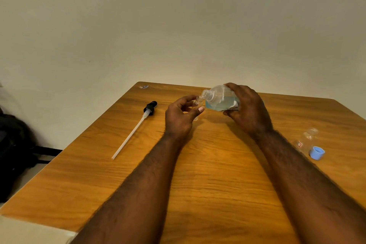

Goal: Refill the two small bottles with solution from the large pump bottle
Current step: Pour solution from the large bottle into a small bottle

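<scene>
Plain indoor room, home or office unclear. Wood-grain bench (217, 188) stood against bare cream wall (178, 16); dark bag (11, 144) lay on floor (33, 173) left of bench.

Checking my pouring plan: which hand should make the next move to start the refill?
Right, likely. The right hand grips the tilted large clear plastic bottle of blue liquid, its open neck beside the small clear bottle held by the left hand.
</scene>
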